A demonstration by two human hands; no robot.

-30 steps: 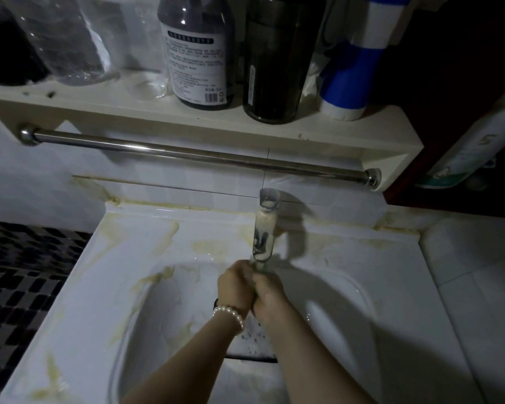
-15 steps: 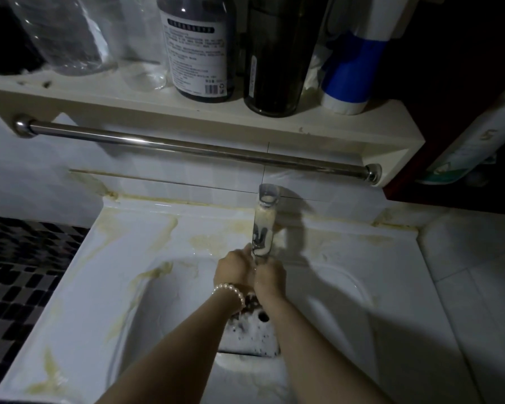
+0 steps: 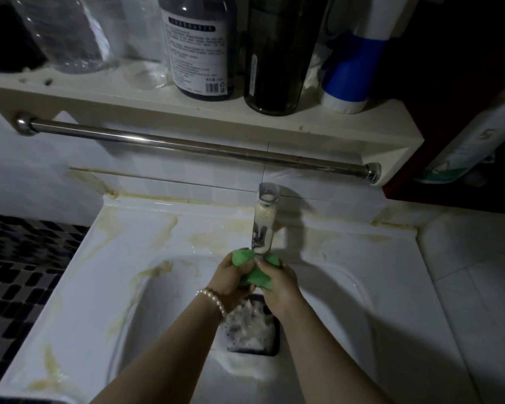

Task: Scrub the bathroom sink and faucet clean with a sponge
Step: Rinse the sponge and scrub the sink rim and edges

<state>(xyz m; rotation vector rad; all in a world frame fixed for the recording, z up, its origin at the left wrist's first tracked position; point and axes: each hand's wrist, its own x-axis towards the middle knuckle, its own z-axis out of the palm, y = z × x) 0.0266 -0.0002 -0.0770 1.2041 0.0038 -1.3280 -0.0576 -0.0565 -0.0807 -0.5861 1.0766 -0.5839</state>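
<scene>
Both hands' fingers (image 3: 247,265) seemingly squeeze sponge (image 3: 257,277).

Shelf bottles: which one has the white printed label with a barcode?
The dark bottle at the shelf's middle, left of the plain dark bottle. The clear bottles and blue-and-white bottle show no such label.

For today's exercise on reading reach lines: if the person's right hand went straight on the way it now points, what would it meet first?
Likely the soap-streaked metal faucet spout: the right hand, gripping the crumpled green sponge, points up and away toward it. Depth is unclear; the sponge may already touch its tip.
</scene>
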